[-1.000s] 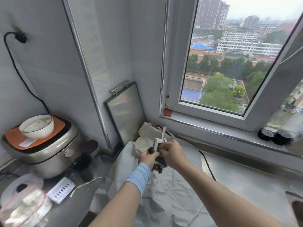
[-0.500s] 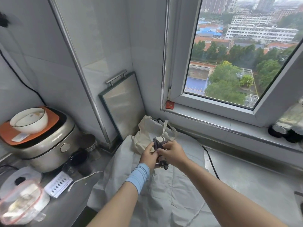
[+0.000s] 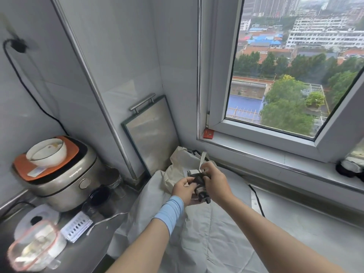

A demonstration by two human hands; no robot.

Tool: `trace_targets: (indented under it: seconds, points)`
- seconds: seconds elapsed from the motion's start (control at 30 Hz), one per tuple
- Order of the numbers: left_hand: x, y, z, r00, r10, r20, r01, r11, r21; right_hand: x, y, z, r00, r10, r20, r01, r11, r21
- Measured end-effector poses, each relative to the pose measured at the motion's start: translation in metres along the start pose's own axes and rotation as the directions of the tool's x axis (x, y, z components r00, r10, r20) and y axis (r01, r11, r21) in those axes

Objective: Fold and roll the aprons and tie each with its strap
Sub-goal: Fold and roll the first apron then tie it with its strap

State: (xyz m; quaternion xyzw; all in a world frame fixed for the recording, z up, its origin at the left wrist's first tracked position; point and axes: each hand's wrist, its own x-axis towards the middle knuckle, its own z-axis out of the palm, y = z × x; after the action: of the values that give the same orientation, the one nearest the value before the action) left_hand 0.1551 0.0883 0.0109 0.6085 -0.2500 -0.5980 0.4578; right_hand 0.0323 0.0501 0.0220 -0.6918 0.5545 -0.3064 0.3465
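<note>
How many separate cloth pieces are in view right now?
3. A dark rolled apron gripped by the left hand and right hand; a cream cloth heap behind it, toward the corner; a pale grey cloth spread flat beneath the arms. More may be hidden under the heap.

Light-blue wristband (image 3: 171, 212), bare forearms.

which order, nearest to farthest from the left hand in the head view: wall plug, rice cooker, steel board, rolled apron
From the left hand:
1. rolled apron, in its grip.
2. steel board, leaning upright behind, slightly left.
3. rice cooker, well off to the left.
4. wall plug, high up, far left.
</note>
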Motion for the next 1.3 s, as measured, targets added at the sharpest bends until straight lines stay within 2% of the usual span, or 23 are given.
trace_targets:
  seconds: [0.07,0.2,0.27,0.37,0.47,0.6,0.7,0.73,0.77,0.83,0.93,1.0,1.1,1.3]
  points:
    - [-0.001,0.016,0.000,0.999,0.020,-0.039,-0.019,1.000,0.007,0.006,-0.008,-0.003,0.993,-0.120,0.020,0.121,0.990,-0.070]
    - [-0.006,0.042,-0.008,0.995,0.077,-0.071,-0.071,0.994,0.087,0.017,-0.024,-0.009,0.980,-0.178,0.087,0.189,0.972,-0.140]
    - [-0.010,0.052,-0.009,0.993,0.097,-0.073,-0.093,0.994,0.056,0.026,-0.031,-0.010,0.984,-0.171,0.056,0.177,0.977,-0.123]
    - [-0.013,0.071,-0.007,0.987,0.108,-0.119,-0.123,0.984,-0.127,0.041,-0.053,-0.012,0.997,-0.062,-0.052,0.063,0.998,0.018]
    - [-0.010,0.093,-0.002,0.988,0.114,-0.105,-0.138,0.955,-0.263,0.050,-0.080,-0.009,0.998,0.017,-0.066,-0.001,0.974,0.225]
    - [-0.013,0.130,-0.011,0.988,0.153,0.003,-0.146,0.950,-0.277,0.059,-0.110,-0.018,0.976,-0.154,-0.155,0.174,0.976,0.128]
    - [-0.017,0.169,-0.028,0.981,0.158,0.109,-0.086,0.870,-0.486,0.074,-0.132,-0.034,0.931,-0.317,-0.178,0.324,0.946,0.009]
    - [-0.017,0.186,-0.034,0.982,0.157,0.103,-0.088,0.870,-0.485,0.080,-0.141,-0.040,0.920,-0.357,-0.161,0.357,0.934,-0.028]
    - [-0.015,0.203,-0.039,0.981,0.162,0.108,-0.096,0.886,-0.454,0.085,-0.151,-0.047,0.903,-0.407,-0.135,0.402,0.913,-0.064]
    - [-0.009,0.235,-0.048,0.975,0.184,0.126,-0.146,0.953,-0.265,0.096,-0.174,-0.061,0.872,-0.480,-0.094,0.469,0.875,-0.122]
    - [-0.009,0.283,-0.054,0.953,0.221,0.209,-0.201,0.973,-0.114,0.115,-0.210,-0.085,0.856,-0.508,-0.100,0.492,0.858,-0.151]
    - [-0.010,0.310,-0.056,0.940,0.249,0.233,-0.242,0.968,-0.062,0.127,-0.231,-0.100,0.855,-0.508,-0.105,0.489,0.857,-0.164]
    - [-0.013,0.353,-0.056,0.913,0.333,0.236,-0.337,0.941,-0.026,0.150,-0.264,-0.121,0.835,-0.513,-0.197,0.490,0.858,-0.157]
    - [-0.014,0.440,-0.049,0.862,0.487,0.143,-0.501,0.861,0.088,0.186,-0.339,-0.172,0.706,-0.625,-0.333,0.578,0.780,-0.240]
